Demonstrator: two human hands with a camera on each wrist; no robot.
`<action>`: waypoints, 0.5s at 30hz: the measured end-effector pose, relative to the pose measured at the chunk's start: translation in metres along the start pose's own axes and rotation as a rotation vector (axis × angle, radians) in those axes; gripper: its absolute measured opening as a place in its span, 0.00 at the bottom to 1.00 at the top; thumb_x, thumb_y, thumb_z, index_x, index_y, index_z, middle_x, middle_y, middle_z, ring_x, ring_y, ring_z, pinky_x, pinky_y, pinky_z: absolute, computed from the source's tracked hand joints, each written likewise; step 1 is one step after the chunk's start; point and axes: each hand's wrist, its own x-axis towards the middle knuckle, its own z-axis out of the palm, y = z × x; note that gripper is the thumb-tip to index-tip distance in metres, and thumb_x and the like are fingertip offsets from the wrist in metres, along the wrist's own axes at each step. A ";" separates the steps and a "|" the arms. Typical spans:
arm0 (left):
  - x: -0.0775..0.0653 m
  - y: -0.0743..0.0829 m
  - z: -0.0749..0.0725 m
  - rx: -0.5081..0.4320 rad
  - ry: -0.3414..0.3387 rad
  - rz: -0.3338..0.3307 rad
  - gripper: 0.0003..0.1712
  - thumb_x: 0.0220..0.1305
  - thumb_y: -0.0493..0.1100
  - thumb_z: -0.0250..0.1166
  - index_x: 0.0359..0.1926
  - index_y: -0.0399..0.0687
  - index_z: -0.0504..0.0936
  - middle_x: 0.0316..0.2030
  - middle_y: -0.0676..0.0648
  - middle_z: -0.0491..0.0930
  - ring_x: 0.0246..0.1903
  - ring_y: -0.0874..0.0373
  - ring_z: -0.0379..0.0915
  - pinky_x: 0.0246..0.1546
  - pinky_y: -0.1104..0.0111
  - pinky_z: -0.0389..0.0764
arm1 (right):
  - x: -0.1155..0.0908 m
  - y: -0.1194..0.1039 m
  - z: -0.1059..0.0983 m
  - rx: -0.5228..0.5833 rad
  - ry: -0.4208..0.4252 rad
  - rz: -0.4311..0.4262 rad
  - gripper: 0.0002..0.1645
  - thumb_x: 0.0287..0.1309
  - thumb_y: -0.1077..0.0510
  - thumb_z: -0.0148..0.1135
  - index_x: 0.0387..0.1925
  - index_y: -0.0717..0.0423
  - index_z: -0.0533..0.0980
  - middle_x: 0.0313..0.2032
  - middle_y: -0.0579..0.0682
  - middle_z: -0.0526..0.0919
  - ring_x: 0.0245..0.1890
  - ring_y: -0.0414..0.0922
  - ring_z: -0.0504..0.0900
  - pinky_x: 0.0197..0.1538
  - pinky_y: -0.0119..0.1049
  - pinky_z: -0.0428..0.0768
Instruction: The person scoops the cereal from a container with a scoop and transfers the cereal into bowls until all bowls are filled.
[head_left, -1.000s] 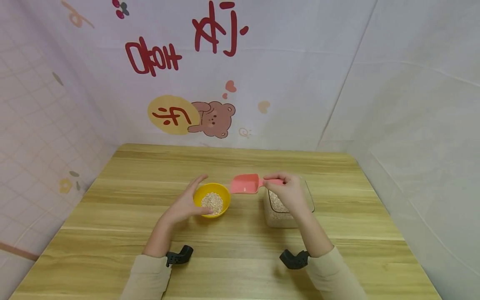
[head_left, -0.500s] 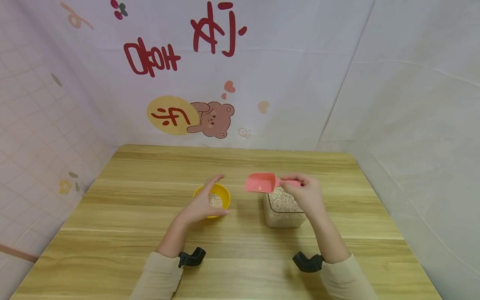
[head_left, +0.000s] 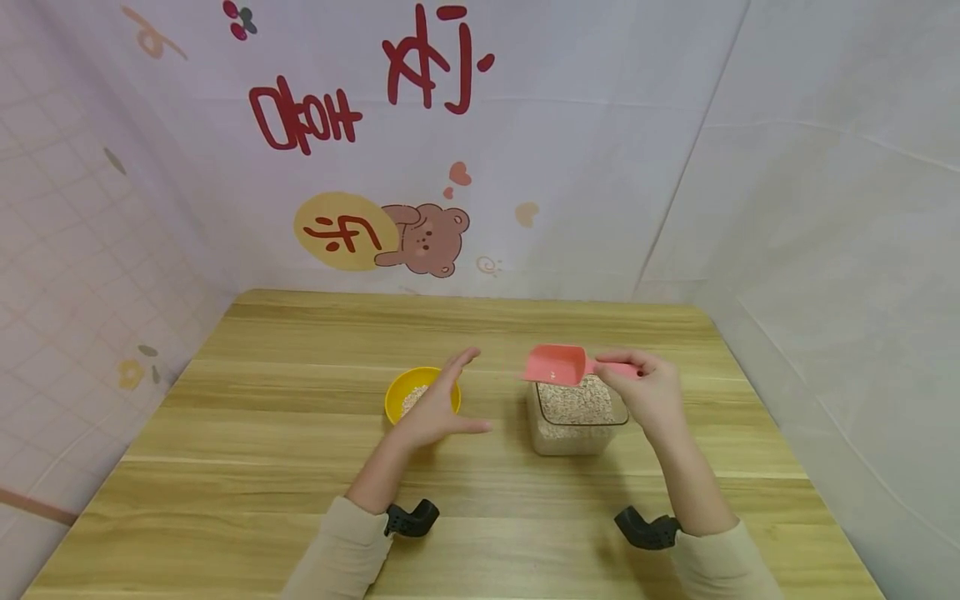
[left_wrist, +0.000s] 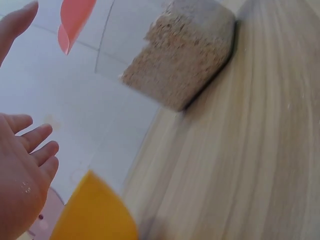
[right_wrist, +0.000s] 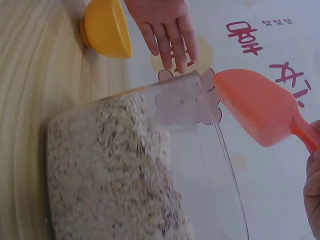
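My right hand [head_left: 651, 392] grips the handle of a pink scoop [head_left: 557, 365], held level above the far edge of a clear container [head_left: 572, 442] of oat flakes [head_left: 576, 402]. A few flakes cling inside the scoop. My left hand [head_left: 437, 410] hangs with fingers spread and thumb apart, holding nothing, between the container and a yellow bowl [head_left: 402, 388]. It covers part of the bowl in the head view. Some flakes lie in the bowl. In the right wrist view the scoop [right_wrist: 257, 107] is beside the container's rim, and the flakes slope inside the clear walls.
All this stands on a wood-grain table [head_left: 300, 333]. A white printed cloth [head_left: 600, 167] with red characters and a bear hangs behind it, and pale cloth walls rise at both sides. Each wrist wears a black mount [head_left: 412, 518].
The right hand has carried the scoop rightward, from beside the bowl to above the container. The left hand has let go of the bowl and moved right. The bowl and container stay in place.
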 end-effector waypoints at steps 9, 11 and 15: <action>0.013 0.004 0.022 -0.035 0.005 -0.024 0.62 0.44 0.48 0.79 0.74 0.63 0.49 0.73 0.53 0.47 0.70 0.53 0.43 0.66 0.46 0.50 | 0.000 0.006 -0.018 -0.098 0.010 0.007 0.16 0.53 0.55 0.71 0.40 0.62 0.84 0.38 0.51 0.84 0.31 0.39 0.77 0.28 0.30 0.76; 0.016 0.004 0.028 -0.009 -0.002 -0.031 0.62 0.44 0.48 0.78 0.75 0.63 0.49 0.73 0.53 0.47 0.70 0.54 0.43 0.66 0.47 0.51 | 0.000 0.007 -0.023 -0.129 0.013 -0.002 0.16 0.53 0.54 0.71 0.40 0.62 0.84 0.39 0.52 0.84 0.31 0.40 0.77 0.27 0.30 0.75; 0.021 0.004 0.037 0.020 -0.027 -0.038 0.64 0.43 0.51 0.79 0.75 0.64 0.47 0.73 0.54 0.45 0.70 0.54 0.44 0.65 0.48 0.53 | -0.002 0.008 -0.032 -0.191 0.014 -0.028 0.17 0.54 0.53 0.70 0.40 0.62 0.84 0.38 0.55 0.83 0.29 0.43 0.74 0.24 0.31 0.73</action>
